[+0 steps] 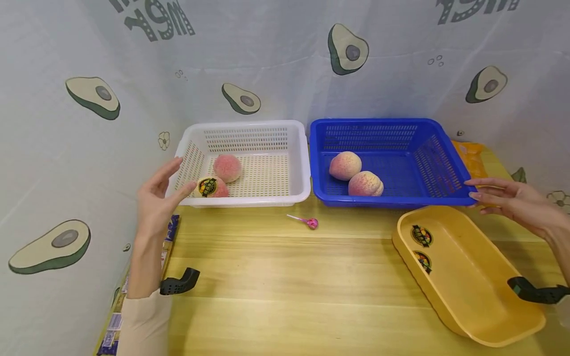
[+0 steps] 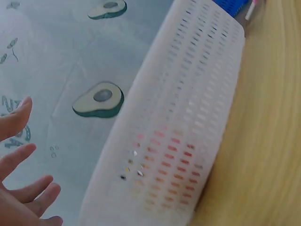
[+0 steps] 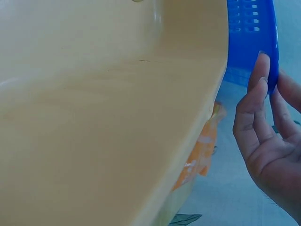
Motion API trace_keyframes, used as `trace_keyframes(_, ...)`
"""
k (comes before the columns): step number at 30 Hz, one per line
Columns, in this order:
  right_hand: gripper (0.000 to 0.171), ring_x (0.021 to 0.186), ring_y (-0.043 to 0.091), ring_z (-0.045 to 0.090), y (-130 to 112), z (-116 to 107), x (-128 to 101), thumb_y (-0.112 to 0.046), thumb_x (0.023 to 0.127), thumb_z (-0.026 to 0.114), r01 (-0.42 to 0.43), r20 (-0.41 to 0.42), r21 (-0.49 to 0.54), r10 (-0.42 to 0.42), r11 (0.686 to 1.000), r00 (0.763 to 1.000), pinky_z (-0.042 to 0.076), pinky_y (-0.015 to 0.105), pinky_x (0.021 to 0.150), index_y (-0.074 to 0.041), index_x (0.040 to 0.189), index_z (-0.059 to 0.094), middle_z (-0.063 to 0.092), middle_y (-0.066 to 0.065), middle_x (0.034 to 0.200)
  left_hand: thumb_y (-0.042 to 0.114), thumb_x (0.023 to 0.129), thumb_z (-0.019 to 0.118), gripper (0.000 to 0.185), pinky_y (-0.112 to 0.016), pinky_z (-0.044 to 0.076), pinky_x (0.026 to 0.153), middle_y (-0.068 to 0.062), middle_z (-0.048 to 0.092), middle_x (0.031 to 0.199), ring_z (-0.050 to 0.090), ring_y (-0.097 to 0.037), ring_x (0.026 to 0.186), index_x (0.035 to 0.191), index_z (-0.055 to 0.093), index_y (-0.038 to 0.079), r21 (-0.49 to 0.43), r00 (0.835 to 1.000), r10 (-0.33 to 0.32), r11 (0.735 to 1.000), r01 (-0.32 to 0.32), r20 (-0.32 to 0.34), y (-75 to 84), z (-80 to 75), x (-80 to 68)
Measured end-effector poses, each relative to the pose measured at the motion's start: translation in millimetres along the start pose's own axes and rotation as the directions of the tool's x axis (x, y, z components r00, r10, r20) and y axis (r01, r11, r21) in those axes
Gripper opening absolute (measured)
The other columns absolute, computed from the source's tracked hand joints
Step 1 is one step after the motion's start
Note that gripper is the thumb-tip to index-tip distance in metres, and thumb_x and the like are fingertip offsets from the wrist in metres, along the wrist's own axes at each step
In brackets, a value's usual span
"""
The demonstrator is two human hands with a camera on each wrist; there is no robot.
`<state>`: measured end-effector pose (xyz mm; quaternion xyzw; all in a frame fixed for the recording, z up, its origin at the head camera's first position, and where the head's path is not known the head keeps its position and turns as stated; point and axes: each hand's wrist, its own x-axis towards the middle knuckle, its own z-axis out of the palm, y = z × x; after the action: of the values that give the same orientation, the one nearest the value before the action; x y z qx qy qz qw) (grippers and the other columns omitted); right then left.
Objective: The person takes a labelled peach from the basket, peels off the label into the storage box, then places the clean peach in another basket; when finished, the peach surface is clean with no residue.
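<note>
Left hand [image 1: 157,198], fingers relaxed, beside the white basket [image 1: 242,200]; right hand [image 1: 507,199] (fingers straight) seemingly touches the blue basket [image 1: 392,200].

Bright, even light throughout, with soft shadows on the table [image 1: 276,277]. The head view bows at its edges (wide lens). Both wrist views are blurred, and the yellow tray [image 3: 94,117] shows faint glare.

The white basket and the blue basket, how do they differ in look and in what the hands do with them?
The white basket is white and stands on the left; the blue basket stands on the right. The left hand is open beside the white basket; the right hand touches the blue basket's corner with straight fingers. Both are perforated, rectangular, and hold two peaches.
</note>
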<state>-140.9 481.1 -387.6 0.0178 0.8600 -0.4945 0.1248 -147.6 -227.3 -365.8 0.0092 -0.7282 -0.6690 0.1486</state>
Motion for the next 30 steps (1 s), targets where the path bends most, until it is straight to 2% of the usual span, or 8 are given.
trace_keyframes(5,0.042,0.085,0.003,0.07,1,-1,-1,-0.004,0.107,0.054,0.009,-0.002,-0.002,-0.009,1.0,1.0,0.058,0.02,0.068,-0.04,0.129,0.06,0.068,-0.032,0.107,0.0,0.089,0.078,0.063,-0.03,0.016,0.134,-0.004,0.042,0.164,0.032,-0.015,0.156,0.147,0.058,0.013,-0.018,0.984,-0.148,0.989,0.147,-0.098,-22.5,-21.6,-9.9)
trace_keyframes(8,0.043,0.085,0.003,0.07,1,0,-2,-0.003,0.106,0.053,0.019,-0.003,0.019,-0.019,1.0,1.0,0.058,0.02,0.068,-0.04,0.128,0.061,0.068,-0.032,0.107,0.006,0.091,0.079,0.064,-0.03,0.03,0.13,-0.004,0.043,0.164,0.037,-0.018,0.155,0.15,0.056,0.017,-0.027,0.968,-0.221,0.975,0.22,-0.117,-31.6,-26.6,-12.0)
trace_keyframes(11,0.044,0.085,0.002,0.071,1,1,-3,-0.003,0.106,0.053,0.027,0.001,0.035,-0.027,0.999,1.0,0.058,0.02,0.068,-0.04,0.128,0.061,0.068,-0.032,0.108,0.008,0.092,0.077,0.064,-0.018,0.047,0.113,-0.01,0.047,0.161,0.046,-0.022,0.149,0.151,0.054,0.018,-0.041,0.956,-0.268,0.963,0.265,-0.117,-36.6,-26.2,-12.3)
trace_keyframes(13,0.045,0.085,0.001,0.071,0,1,-4,-0.002,0.107,0.053,0.025,0.0,0.034,-0.025,0.999,1.0,0.057,0.019,0.068,-0.041,0.127,0.061,0.067,-0.033,0.108,0.008,0.093,0.076,0.063,-0.01,0.051,0.098,-0.012,0.049,0.16,0.051,-0.023,0.146,0.151,0.054,0.018,-0.049,0.95,-0.287,0.958,0.283,-0.121,-39.0,-24.5,-12.2)
trace_keyframes(15,0.045,0.085,0.001,0.07,0,2,-3,-0.003,0.107,0.052,0.026,0.005,0.031,-0.026,0.999,1.0,0.057,0.018,0.068,-0.042,0.127,0.061,0.067,-0.033,0.107,0.006,0.094,0.075,0.063,-0.007,0.051,0.093,-0.012,0.048,0.16,0.05,-0.023,0.146,0.152,0.053,0.017,-0.056,0.947,-0.294,0.956,0.289,-0.127,-40.8,-22.5,-11.8)
trace_keyframes(21,0.043,0.084,0.0,0.07,1,2,-2,-0.005,0.107,0.053,0.019,-0.004,0.002,-0.019,1.0,1.0,0.057,0.019,0.068,-0.042,0.127,0.06,0.067,-0.033,0.105,0.002,0.093,0.075,0.066,-0.007,0.053,0.094,-0.014,0.046,0.16,0.047,-0.025,0.149,0.153,0.051,0.015,-0.074,0.943,-0.294,0.956,0.285,-0.157,-45.0,-19.3,-10.4)
trace_keyframes(26,0.041,0.085,0.0,0.07,3,1,-1,-0.005,0.107,0.053,0.029,-0.009,-0.016,-0.029,0.999,1.0,0.057,0.02,0.067,-0.038,0.13,0.06,0.066,-0.035,0.109,-0.001,0.092,0.074,0.065,-0.006,0.054,0.09,-0.016,0.047,0.158,0.048,-0.027,0.147,0.151,0.053,0.015,-0.143,0.926,-0.328,0.942,0.305,-0.188,-50.2,-20.2,-12.5)
trace_keyframes(30,0.04,0.086,0.0,0.07,3,-4,0,-0.004,0.107,0.053,0.032,0.005,-0.036,-0.032,0.999,0.999,0.058,0.02,0.067,-0.036,0.13,0.06,0.064,-0.037,0.111,-0.003,0.091,0.075,0.065,-0.008,0.055,0.09,-0.016,0.051,0.154,0.051,-0.027,0.145,0.15,0.055,0.013,-0.191,0.925,-0.319,0.94,0.281,-0.207,-54.4,-18.3,-13.2)
